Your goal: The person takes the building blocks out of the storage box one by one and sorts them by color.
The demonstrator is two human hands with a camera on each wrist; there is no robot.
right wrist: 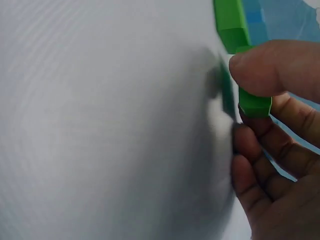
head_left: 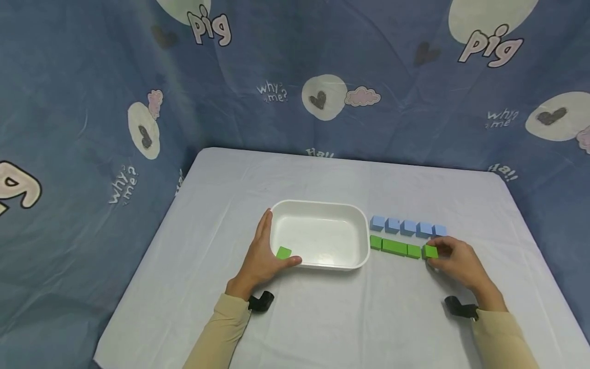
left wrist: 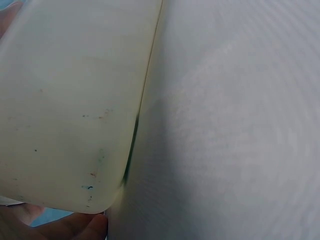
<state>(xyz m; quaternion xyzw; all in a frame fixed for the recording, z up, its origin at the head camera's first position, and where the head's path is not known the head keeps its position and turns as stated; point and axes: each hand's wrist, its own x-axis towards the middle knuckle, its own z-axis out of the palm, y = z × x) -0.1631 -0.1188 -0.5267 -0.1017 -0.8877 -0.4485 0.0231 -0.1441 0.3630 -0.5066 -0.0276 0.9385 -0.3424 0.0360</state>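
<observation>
In the head view, a white rectangular tray point(head_left: 318, 264) lies on the table with one green block point(head_left: 283, 252) in its front left corner. My left hand point(head_left: 265, 259) grips the tray's left end, the thumb along the front rim and the fingers up the left side. Over on the right, my right hand point(head_left: 458, 261) pinches a green block point(head_left: 430, 251) between thumb and fingers. That block is at the right end of a row of green blocks point(head_left: 394, 247). The right wrist view shows the thumb covering part of the pinched block point(right wrist: 256, 104).
Behind the green row runs a row of several light blue blocks point(head_left: 407, 227), right of the tray. A white cloth point(head_left: 322, 318) covers the table. Patterned blue fabric point(head_left: 258, 128) hangs along its back and left sides.
</observation>
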